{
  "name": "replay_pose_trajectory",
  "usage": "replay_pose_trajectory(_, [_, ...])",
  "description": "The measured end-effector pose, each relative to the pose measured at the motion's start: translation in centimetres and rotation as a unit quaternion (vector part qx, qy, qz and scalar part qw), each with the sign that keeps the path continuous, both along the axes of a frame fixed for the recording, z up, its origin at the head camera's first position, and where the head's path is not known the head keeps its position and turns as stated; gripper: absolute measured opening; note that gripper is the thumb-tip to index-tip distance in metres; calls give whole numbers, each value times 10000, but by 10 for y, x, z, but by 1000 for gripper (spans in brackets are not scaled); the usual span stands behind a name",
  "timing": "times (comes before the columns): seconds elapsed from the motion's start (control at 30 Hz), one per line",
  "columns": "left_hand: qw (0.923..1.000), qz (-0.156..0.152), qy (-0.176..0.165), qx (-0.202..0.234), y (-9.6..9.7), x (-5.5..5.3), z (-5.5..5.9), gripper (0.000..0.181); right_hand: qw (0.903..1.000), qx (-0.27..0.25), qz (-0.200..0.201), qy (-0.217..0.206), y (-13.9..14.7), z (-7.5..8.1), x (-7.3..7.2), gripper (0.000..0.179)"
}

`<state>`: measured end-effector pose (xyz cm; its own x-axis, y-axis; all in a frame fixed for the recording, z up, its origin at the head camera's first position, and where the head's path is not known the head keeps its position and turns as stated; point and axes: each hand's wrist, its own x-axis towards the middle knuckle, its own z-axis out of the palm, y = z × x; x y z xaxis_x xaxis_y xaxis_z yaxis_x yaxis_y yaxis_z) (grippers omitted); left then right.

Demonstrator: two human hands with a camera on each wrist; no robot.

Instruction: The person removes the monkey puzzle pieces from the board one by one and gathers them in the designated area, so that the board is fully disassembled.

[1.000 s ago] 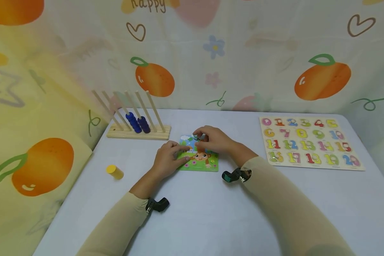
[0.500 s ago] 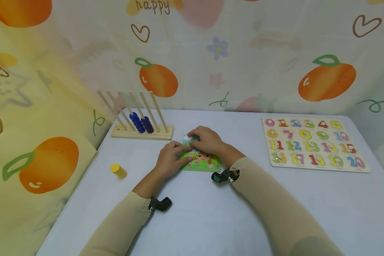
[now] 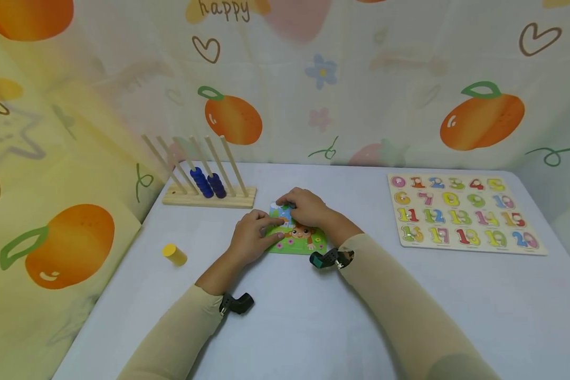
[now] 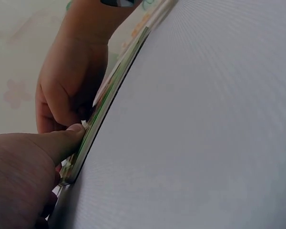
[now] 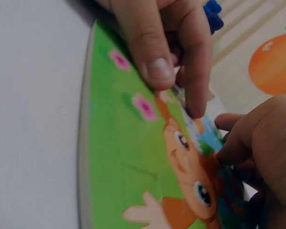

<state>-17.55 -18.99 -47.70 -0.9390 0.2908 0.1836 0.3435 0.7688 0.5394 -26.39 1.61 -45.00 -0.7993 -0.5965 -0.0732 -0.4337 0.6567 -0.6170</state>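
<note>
A small square jigsaw puzzle [image 3: 299,244] with a smiling monkey on green grass lies flat in front of me; pink flowers on it show large in the right wrist view. My left hand [image 3: 248,237] rests on its left side, with thumb [image 4: 69,138] and index fingertip on the printed face. Over the upper part, my right hand [image 3: 309,207] bends its fingers down and pinches a puzzle piece, mostly hidden beneath the fingertips. In the right wrist view the right hand [image 5: 264,148] is close to the monkey's head [image 5: 187,164].
A wooden peg stand [image 3: 209,197] with blue beads on two of its rods stands at the back left. A yellow cylinder [image 3: 174,255] is left of my left arm. At the right lies a number puzzle board [image 3: 465,211]. A printed cloth hangs behind the table.
My right hand has moved slightly left over the puzzle's upper part, and its fingertips have come down onto it. My left hand has stayed on the left side. The head view shifted a little.
</note>
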Motion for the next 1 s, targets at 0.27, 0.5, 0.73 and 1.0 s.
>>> replay_pose_trajectory(0.27, [9999, 100, -109, 47, 0, 0, 0, 38, 9996, 0, -118, -266, -4, 2, -2, 51])
replay_pose_trajectory(0.5, [9998, 130, -163, 46, 1, 1, -1, 38, 9985, -41, -53, -550, -4, 4, -5, 55])
replay_pose_trajectory(0.73, [9998, 149, -58, 70, 1, 1, -2, 35, 9942, -255, 36, -1042, -4, 6, -11, 64])
replay_pose_trajectory(1.0, [9999, 132, -45, 67, 2, 0, -2, 31, 9930, -335, -111, -1126, -5, 4, -11, 63])
